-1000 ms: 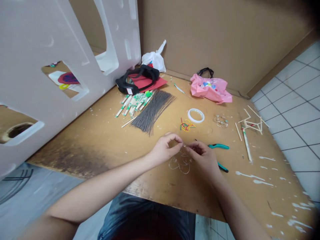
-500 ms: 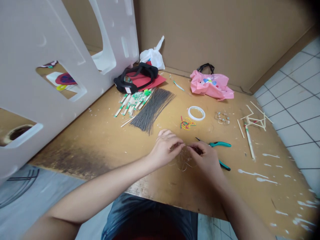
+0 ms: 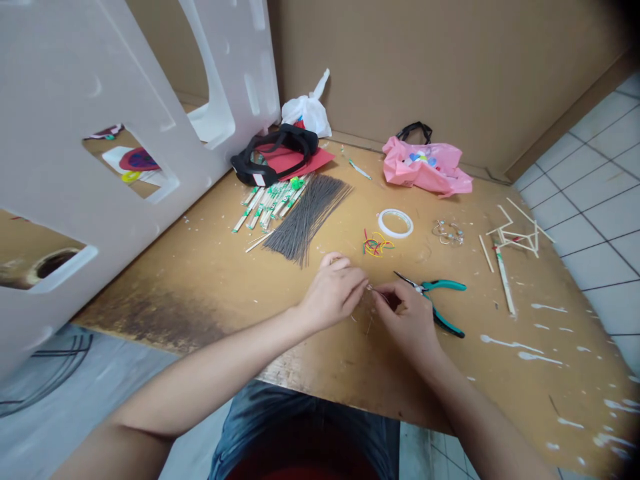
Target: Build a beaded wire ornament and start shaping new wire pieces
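My left hand (image 3: 333, 293) and my right hand (image 3: 407, 317) meet over the middle of the worn wooden table (image 3: 210, 280). Both pinch a thin bent wire piece (image 3: 371, 290) between fingertips; most of the wire is hidden under the hands. Green-handled pliers (image 3: 435, 297) lie just right of my right hand. A bundle of grey wires (image 3: 305, 217) lies beyond my left hand, with coloured rubber bands (image 3: 376, 245) and a white tape roll (image 3: 395, 223) further back.
A white foam panel (image 3: 100, 120) with cut-outs stands along the left. Paper-wrapped sticks (image 3: 265, 203), a black strap on red paper (image 3: 275, 157), a white bag (image 3: 307, 110) and a pink bag (image 3: 425, 167) sit at the back. A stick frame (image 3: 517, 237) lies right; tiled floor beyond.
The looped wire that showed below my hands is now mostly covered. Both hands have stayed pinched together at the same spot; the view shifted slightly.
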Motion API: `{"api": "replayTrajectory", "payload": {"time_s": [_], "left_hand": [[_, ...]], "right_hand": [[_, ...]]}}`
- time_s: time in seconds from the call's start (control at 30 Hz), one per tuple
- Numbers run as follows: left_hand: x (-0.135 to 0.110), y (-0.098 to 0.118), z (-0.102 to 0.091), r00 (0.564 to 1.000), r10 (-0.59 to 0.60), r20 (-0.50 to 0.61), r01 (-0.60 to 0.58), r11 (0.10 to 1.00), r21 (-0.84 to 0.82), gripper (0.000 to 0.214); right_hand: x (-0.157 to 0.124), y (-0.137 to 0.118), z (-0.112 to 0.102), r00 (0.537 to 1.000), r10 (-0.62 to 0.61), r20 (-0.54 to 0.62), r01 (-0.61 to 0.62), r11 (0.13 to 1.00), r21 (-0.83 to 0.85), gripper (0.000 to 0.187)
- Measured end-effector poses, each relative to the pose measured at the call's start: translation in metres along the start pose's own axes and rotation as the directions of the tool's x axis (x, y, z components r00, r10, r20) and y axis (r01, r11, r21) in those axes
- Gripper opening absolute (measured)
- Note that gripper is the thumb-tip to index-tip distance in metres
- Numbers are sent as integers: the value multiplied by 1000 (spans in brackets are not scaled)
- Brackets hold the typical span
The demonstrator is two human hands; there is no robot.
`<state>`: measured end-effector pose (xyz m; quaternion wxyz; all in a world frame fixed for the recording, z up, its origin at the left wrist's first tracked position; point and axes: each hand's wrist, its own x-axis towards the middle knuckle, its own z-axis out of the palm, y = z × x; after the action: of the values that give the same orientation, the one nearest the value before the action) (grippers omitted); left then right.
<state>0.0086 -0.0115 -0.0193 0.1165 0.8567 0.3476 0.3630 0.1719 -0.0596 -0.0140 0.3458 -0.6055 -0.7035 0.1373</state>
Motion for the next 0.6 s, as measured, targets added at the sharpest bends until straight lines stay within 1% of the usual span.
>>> {"api": "replayTrajectory", "payload": {"time_s": [0.07,0.13,0.2,0.23,0.4,0.47,0.6], "left_hand": [[0,-1,1,989,-132,-60,123,983,-138,17],[0,0,2,975,-213,-63,189,944,-270,17],[-1,1,3,972,-232,-22,210,913,-349,16],[-2,2,3,972,-236,-1,219,904,-368,15],[-3,6,2,957,-279,79,283,843,-457,14],[-3,7,2,951,-293,94,301,820,-486,14],[-3,8,1,946,-309,94,314,810,-495,14]], "right_hand": [[2,2,0,999,29,-20,-29,1000,-4,15],[3,5,0,997,68,-21,-68,998,9,15],[4,7,0,995,95,-20,-95,995,31,18],[4,8,0,996,89,-18,-88,995,35,19],[5,6,-2,1000,-26,-2,26,999,-18,20],[6,4,-2,999,-35,-12,35,999,-35,19],[6,6,1,996,-82,-29,80,995,-67,16]]}}
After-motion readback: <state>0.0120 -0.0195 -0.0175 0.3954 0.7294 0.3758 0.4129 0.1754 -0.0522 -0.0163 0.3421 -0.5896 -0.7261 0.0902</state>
